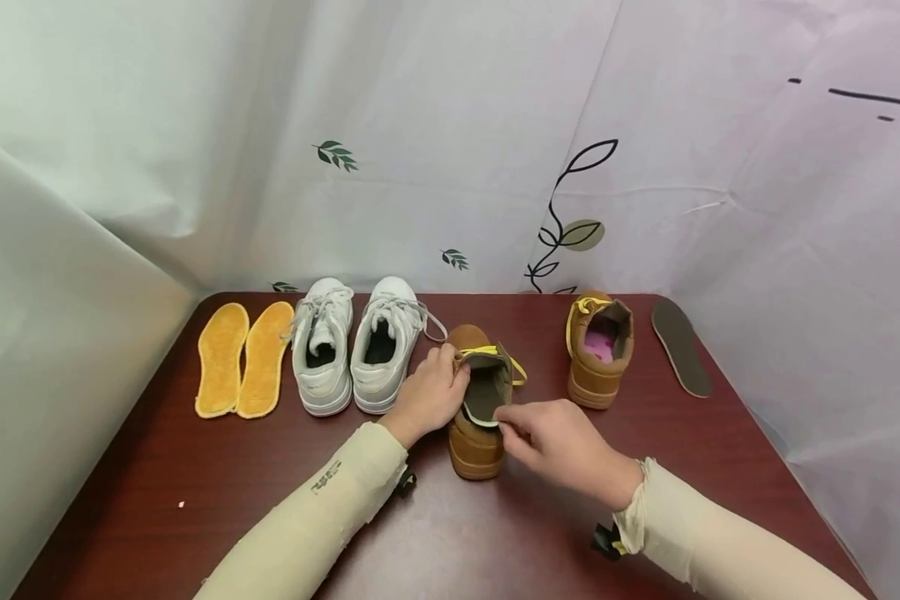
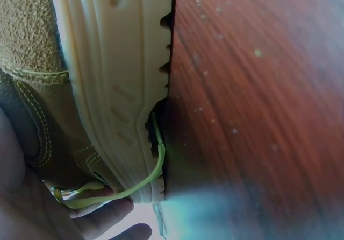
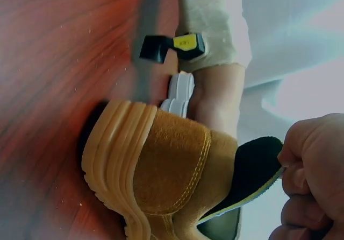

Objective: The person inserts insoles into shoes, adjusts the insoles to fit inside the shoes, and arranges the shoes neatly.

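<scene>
A brown suede shoe (image 1: 477,454) with yellow laces stands on the table, heel toward me. My left hand (image 1: 433,390) grips its left side near the tongue; in the left wrist view its fingers (image 2: 110,218) curl by the laced part, below a loose yellow lace (image 2: 115,196). My right hand (image 1: 562,446) pinches the heel end of a dark insole (image 3: 257,167) with a pale edge. That end is lifted above the shoe's collar, while the front part lies inside the shoe, its toe end hidden.
Left of the shoe stand two white sneakers (image 1: 322,387) beside two joined yellow fuzzy insoles (image 1: 221,358). On the right, another brown shoe (image 1: 596,379) holds a pink insole (image 1: 600,343), and a dark insole (image 1: 678,346) lies at the table's right edge. White curtains surround the table (image 1: 435,533).
</scene>
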`<state>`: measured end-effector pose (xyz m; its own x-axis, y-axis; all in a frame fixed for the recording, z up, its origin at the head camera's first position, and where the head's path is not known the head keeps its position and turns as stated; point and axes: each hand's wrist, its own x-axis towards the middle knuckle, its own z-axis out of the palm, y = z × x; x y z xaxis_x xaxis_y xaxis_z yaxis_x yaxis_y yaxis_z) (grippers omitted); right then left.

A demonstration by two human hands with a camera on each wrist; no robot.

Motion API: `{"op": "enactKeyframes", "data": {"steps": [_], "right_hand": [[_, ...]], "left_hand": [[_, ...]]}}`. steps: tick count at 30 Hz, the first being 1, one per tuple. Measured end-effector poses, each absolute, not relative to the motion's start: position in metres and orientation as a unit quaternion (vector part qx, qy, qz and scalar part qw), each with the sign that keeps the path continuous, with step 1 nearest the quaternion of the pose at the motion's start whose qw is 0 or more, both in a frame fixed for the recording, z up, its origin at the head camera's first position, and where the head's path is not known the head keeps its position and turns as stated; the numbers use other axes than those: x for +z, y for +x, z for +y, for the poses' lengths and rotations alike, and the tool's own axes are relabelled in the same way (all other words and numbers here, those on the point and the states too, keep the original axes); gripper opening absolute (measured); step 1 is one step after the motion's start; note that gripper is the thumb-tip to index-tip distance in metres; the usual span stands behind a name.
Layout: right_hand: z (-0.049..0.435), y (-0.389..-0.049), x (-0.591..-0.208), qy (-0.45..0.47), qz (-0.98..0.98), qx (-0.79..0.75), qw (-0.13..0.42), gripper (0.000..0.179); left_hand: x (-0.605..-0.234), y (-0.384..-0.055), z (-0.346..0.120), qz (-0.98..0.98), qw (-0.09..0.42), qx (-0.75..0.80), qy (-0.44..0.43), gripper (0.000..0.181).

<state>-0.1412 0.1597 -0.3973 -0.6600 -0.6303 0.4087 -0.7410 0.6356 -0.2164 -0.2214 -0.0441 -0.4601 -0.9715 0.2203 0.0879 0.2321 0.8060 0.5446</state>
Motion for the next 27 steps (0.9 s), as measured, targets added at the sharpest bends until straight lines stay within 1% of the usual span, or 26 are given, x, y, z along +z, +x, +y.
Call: {"op": "enactKeyframes", "data": {"steps": [9, 13, 16, 19, 23, 25, 27], "right_hand": [[0.166, -0.122, -0.391, 0.429, -0.866, 0.157, 0.204, 0.009], [0.167, -0.110, -0.381, 0.452, -0.848, 0.158, 0.227, 0.015], [0.168, -0.102, -0.374, 0.464, -0.838, 0.166, 0.233, 0.019], [0.170, -0.097, -0.368, 0.471, -0.834, 0.180, 0.224, 0.015], [0.173, -0.100, -0.367, 0.461, -0.843, 0.203, 0.189, 0.014], [0.172, -0.105, -0.368, 0.439, -0.857, 0.215, 0.165, 0.012], [0.170, -0.112, -0.369, 0.394, -0.881, 0.222, 0.136, 0.009]], "left_hand": [[-0.458, -0.221, -0.042, -0.947, 0.020, -0.295, -0.125, 0.029], [-0.456, -0.222, -0.042, -0.947, 0.017, -0.297, -0.122, 0.029], [-0.456, -0.222, -0.043, -0.947, 0.011, -0.299, -0.120, 0.029], [-0.457, -0.222, -0.044, -0.946, 0.008, -0.300, -0.119, 0.029], [-0.459, -0.221, -0.044, -0.947, 0.009, -0.299, -0.118, 0.028], [-0.460, -0.221, -0.044, -0.946, 0.010, -0.301, -0.116, 0.028], [-0.461, -0.221, -0.043, -0.946, 0.010, -0.303, -0.114, 0.028]]}}
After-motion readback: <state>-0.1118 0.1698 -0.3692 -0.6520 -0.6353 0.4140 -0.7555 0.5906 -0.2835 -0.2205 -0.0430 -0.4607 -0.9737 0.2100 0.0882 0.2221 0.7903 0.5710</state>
